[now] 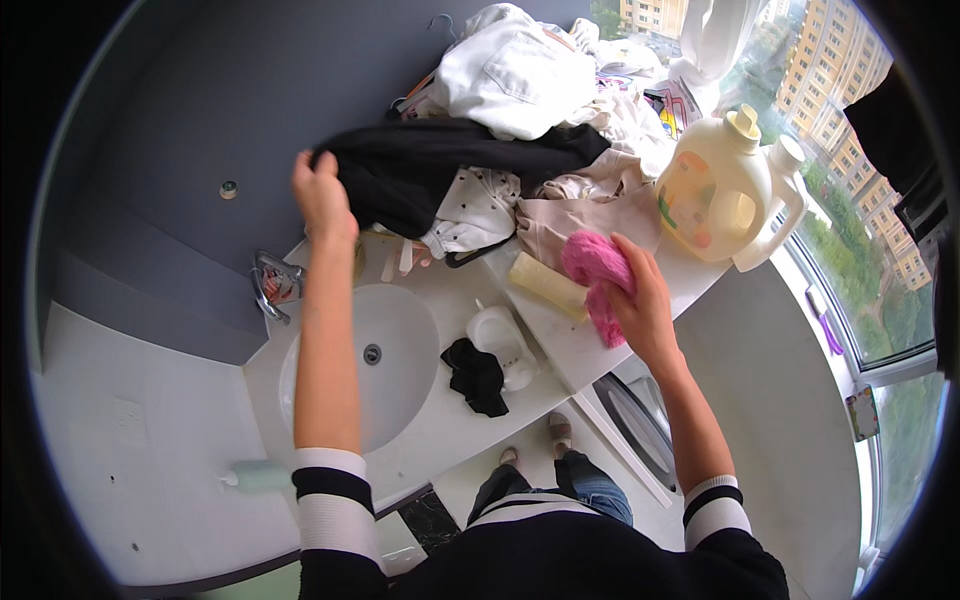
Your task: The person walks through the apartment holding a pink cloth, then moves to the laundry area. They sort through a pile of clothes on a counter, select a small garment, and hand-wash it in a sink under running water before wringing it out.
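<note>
My left hand grips one end of a black garment, which stretches right across the heap of laundry and is slightly blurred. In my right hand is a bunched pink fluffy cloth, held over the white counter next to a pale yellow cylindrical item. Under the black garment a white garment with small dark marks shows in part. A beige garment lies behind the pink cloth. White denim tops the heap. A small black cloth rests by the basin, against a white plastic container.
The white washbasin with its chrome faucet is at left. Two large detergent jugs, one cream and one white, stand near the window. Below the counter is a front-loading washer door. A green pump bottle sits lower left.
</note>
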Demonstrator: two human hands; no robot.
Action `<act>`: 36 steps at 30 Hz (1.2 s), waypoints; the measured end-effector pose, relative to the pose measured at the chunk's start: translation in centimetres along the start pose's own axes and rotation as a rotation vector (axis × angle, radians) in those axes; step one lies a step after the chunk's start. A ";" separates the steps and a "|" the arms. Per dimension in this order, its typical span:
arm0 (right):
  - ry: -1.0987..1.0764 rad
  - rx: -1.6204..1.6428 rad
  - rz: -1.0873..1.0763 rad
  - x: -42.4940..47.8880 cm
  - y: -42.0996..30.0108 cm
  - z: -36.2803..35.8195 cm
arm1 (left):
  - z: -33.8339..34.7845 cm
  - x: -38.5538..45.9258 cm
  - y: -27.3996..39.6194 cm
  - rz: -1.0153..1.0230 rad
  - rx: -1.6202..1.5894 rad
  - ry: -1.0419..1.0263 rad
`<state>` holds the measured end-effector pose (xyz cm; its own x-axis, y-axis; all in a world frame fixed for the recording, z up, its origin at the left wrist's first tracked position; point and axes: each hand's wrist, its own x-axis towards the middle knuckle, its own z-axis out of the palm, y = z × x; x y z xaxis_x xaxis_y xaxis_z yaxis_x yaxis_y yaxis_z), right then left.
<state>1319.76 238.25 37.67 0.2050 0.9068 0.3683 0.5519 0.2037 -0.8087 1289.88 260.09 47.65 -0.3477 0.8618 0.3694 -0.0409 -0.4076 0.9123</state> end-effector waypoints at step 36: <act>1.314 1.196 0.796 -43.3 12.4 -11.4 | -6.1 -37.2 -0.2 -0.465 0.279 -1.326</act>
<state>1326.98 197.32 16.91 0.7833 0.2225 -0.5805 -0.5872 0.5716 -0.5732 1297.07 226.23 32.63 0.7681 0.6015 -0.2196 0.3300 -0.0779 0.9408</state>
